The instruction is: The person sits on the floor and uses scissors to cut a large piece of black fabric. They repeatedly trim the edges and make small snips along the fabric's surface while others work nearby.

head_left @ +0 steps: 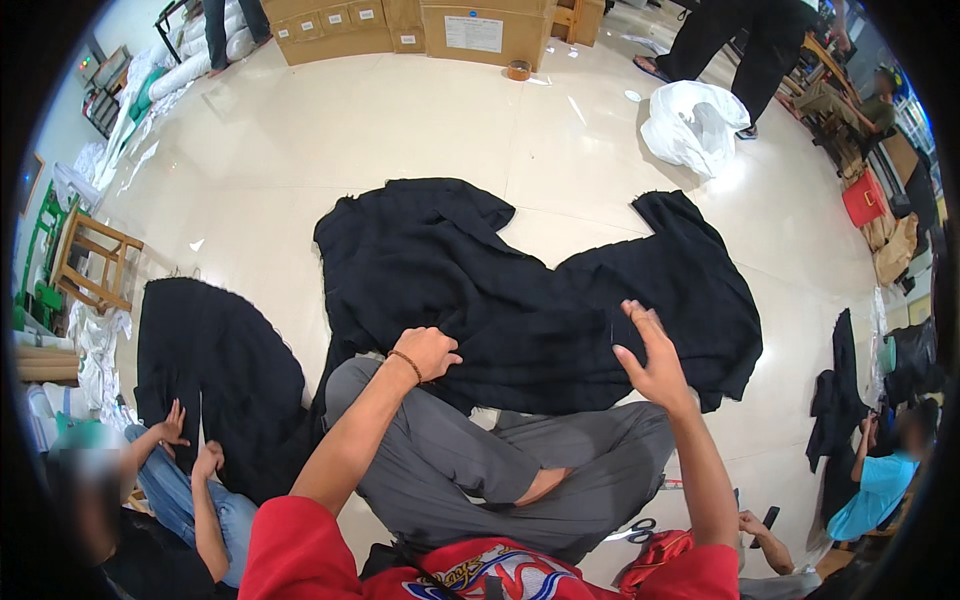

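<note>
A large piece of black cloth (500,290) with frayed edges lies spread on the floor before my crossed legs, its near edge against my knees. Near its left part, my left hand (426,352) has its fingers curled in and pinches the cloth. My right hand (652,362) is over the right part with thumb and fingers apart and nothing in its grasp. A thin pale line, perhaps a thread, shows on the cloth beside its fingertips.
At left, another person works on a second black cloth (220,350). Scissors (636,530) lie by my right thigh. Beyond are a white plastic bag (692,128), a tape roll (518,70), cardboard boxes (480,35) and a standing person's legs. A wooden stool (95,260) stands left.
</note>
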Motion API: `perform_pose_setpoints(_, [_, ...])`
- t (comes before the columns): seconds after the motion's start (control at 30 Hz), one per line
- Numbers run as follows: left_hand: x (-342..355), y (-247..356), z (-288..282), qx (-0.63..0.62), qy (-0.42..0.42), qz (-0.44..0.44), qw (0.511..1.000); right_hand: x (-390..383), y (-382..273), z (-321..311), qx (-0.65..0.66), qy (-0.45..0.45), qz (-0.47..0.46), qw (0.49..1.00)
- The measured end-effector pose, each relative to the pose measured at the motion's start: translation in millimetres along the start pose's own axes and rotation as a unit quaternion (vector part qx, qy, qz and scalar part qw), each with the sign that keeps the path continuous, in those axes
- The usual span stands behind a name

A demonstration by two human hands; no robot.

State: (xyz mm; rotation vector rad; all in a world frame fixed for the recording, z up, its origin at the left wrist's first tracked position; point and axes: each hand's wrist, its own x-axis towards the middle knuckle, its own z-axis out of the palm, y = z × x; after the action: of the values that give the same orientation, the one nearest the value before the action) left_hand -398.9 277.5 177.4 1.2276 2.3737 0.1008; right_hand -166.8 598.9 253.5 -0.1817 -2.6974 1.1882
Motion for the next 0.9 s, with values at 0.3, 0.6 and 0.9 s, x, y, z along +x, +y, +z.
perform_pose_setpoints(0.3, [-8,-1,-4,0.02,0.015,-0.036,0.999,-18,82,-48,-0.142,-0.143,0.178,0.963])
perform_pose_setpoints(0.6, [-6,-2,-6,-0.018,0.068,-0.034,0.997,-52,53,-103,-0.044,-0.042,0.196,0.979])
perform_pose_setpoints(0.9, [-13,-4,-11,-0.024,0.062,-0.045,0.997,-76,78,-189,-0.184,0.045,0.175,0.966])
